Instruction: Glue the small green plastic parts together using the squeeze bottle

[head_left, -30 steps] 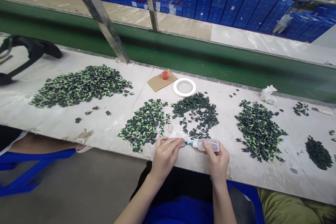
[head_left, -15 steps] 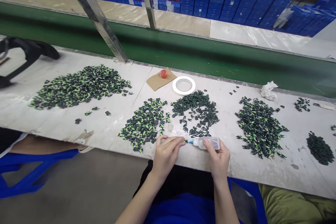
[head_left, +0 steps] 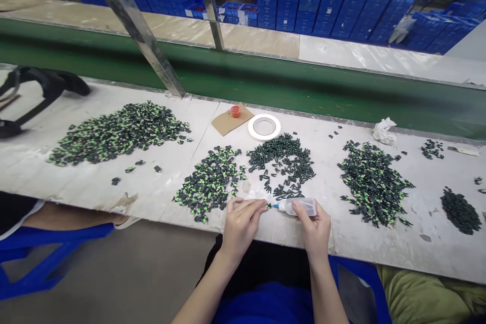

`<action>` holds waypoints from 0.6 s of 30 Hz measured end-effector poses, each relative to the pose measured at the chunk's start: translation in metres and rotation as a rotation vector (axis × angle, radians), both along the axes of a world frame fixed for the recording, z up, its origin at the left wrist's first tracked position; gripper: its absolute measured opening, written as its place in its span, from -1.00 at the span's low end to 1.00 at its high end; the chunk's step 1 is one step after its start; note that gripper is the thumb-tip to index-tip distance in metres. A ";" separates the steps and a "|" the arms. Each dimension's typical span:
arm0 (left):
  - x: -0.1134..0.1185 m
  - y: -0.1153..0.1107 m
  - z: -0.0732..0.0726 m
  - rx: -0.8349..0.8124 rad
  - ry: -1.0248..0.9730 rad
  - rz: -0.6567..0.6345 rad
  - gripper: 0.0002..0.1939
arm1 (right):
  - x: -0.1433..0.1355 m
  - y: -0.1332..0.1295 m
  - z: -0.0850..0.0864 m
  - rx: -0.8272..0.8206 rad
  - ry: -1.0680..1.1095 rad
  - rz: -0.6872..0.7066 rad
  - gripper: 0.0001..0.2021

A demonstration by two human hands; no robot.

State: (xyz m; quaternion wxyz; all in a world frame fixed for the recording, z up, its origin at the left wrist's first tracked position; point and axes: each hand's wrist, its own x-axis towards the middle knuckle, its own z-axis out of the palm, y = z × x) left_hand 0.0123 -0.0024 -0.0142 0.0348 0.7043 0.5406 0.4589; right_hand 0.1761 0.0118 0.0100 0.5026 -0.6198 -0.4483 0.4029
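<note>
My left hand [head_left: 243, 220] pinches a small black and green part [head_left: 269, 206] at its fingertips, near the table's front edge. In my right hand [head_left: 316, 225] is a clear squeeze bottle [head_left: 302, 206], lying nearly level. Its blue tip [head_left: 276, 206] points left and is at or close to the small part; whether they touch is too small to tell. A pile of black and green parts [head_left: 208, 182] lies beyond my left hand. Straight ahead is a pile of small dark pieces [head_left: 281, 152].
A white tape roll [head_left: 265, 127] and a red container [head_left: 235, 111] on brown cardboard [head_left: 224, 123] stand farther back. More piles lie left [head_left: 121, 131] and right [head_left: 374, 182]. A metal post [head_left: 152, 50] rises at the table's back edge. A person's leg [head_left: 72, 216] shows at left.
The camera view has shifted slightly. Both hands keep nearly the same pose, with the bottle tip still at the small part.
</note>
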 end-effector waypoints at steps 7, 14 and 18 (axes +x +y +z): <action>0.001 0.002 -0.001 -0.001 -0.007 0.003 -0.89 | -0.002 0.000 0.001 -0.001 0.010 -0.026 -0.69; 0.000 0.001 -0.004 0.002 -0.006 0.000 -0.91 | 0.004 -0.002 -0.003 0.088 0.103 -0.175 -0.68; -0.002 0.001 -0.005 -0.035 0.024 -0.035 -0.90 | 0.011 -0.002 -0.003 0.173 0.110 -0.335 -0.64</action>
